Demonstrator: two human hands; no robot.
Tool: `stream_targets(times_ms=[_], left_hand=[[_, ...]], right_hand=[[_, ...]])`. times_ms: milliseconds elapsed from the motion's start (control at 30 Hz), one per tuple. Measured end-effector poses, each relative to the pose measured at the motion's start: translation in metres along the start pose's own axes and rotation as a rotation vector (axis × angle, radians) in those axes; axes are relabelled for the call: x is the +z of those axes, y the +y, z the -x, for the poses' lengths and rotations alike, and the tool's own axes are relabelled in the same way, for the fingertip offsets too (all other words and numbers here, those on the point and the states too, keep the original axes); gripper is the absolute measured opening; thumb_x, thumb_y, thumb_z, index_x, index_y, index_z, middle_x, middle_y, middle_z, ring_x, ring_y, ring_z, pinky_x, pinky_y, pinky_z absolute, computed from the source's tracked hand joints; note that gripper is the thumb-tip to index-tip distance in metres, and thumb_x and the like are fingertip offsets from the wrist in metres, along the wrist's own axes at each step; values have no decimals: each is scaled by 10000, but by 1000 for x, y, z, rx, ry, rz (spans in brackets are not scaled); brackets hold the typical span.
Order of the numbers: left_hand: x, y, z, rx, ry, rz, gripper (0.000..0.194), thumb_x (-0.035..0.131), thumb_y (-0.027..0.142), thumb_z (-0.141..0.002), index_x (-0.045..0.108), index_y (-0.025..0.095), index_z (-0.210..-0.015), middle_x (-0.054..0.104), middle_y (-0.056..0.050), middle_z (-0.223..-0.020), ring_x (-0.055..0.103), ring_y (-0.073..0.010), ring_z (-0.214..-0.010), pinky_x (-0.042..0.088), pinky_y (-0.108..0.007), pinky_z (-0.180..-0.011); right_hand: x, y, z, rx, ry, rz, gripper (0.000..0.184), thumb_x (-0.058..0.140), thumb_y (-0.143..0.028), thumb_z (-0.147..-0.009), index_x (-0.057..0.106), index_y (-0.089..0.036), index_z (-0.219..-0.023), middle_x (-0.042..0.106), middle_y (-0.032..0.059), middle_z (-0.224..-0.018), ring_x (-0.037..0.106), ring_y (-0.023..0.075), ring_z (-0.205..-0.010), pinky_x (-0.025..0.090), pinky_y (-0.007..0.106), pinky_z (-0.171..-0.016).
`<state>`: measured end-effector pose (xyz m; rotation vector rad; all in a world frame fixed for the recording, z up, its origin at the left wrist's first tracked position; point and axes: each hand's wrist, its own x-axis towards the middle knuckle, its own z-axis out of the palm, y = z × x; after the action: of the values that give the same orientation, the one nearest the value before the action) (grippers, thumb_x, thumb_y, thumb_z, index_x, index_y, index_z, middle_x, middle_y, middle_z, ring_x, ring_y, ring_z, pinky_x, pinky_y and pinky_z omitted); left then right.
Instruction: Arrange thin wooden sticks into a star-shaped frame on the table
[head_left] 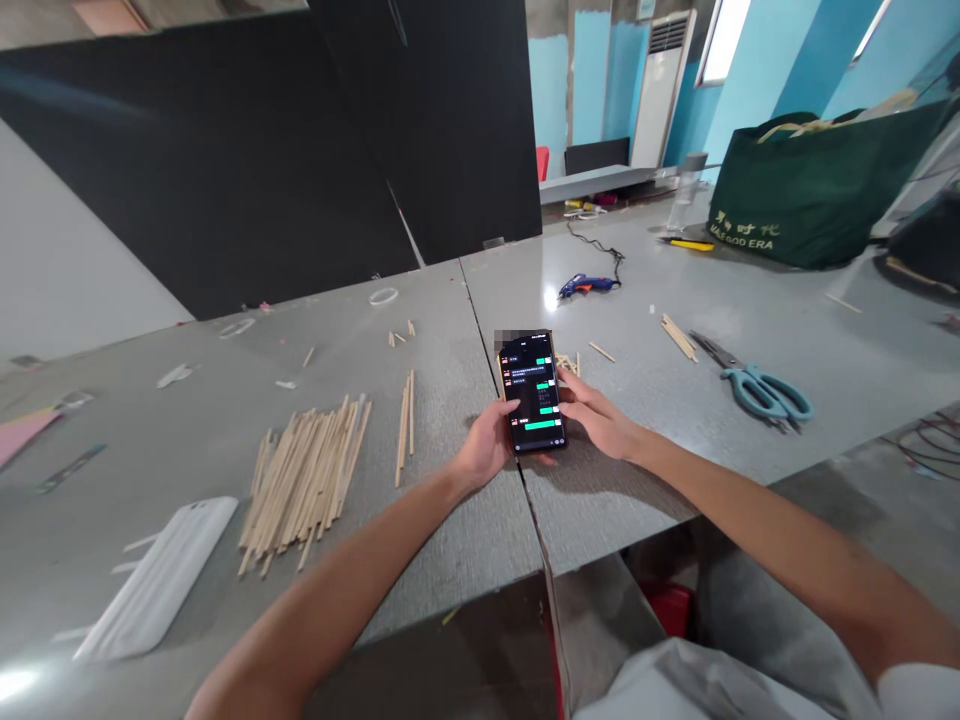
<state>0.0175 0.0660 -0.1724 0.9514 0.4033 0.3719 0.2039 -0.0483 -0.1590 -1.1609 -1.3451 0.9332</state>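
Observation:
A black smartphone [534,400], its lit screen showing a dark chat with green bubbles, is held upright above the seam of the grey table. My left hand [486,445] grips its left edge, with the thumb over the screen. On the other side my right hand [596,415] closes on the right edge, thumb near the lower bubbles. Partly hidden behind the phone lie short wooden pieces [571,364]. Left of my hands rest a few thin wooden sticks [406,428] and a large pile of wooden sticks [307,480].
Blue-handled scissors [765,392] and some short sticks [679,338] lie at the right. Farther back are a blue glue gun [589,285] with a cord, a yellow cutter [688,244] and a green bag [787,190]. A white case [161,580] lies front left; a black panel [300,150] stands behind.

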Motion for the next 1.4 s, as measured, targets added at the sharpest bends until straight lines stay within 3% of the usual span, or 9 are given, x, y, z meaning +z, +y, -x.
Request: stream_targets(times_ms=[633, 967, 1400], left_hand=[[1, 0, 0, -15, 18, 17, 537, 635, 398, -984, 655, 112, -1438, 794, -218, -1276, 786, -410, -1110, 714, -578, -783], [5, 2, 1, -16, 32, -21, 549, 630, 407, -981, 641, 96, -1433, 773, -242, -1313, 777, -429, -1113, 714, -543, -685], [-2, -2, -1, 26, -21, 47, 540, 665, 344, -892, 654, 142, -1392, 792, -196, -1295, 784, -416, -1110, 702, -618, -822]], right_hand=[[0, 3, 0, 8, 14, 23, 675, 510, -341, -1030, 438, -273, -1698, 741, 100, -1397, 683, 324, -1285, 556, 535, -1123], [0, 4, 0, 27, 16, -33, 644, 523, -325, -1021, 474, -249, -1658, 735, 114, -1399, 687, 320, -1260, 578, 538, -1101], [-2, 0, 0, -5, 39, 20, 523, 491, -375, -1077, 571, -246, -1577, 725, 112, -1417, 675, 314, -1262, 561, 547, -1121]])
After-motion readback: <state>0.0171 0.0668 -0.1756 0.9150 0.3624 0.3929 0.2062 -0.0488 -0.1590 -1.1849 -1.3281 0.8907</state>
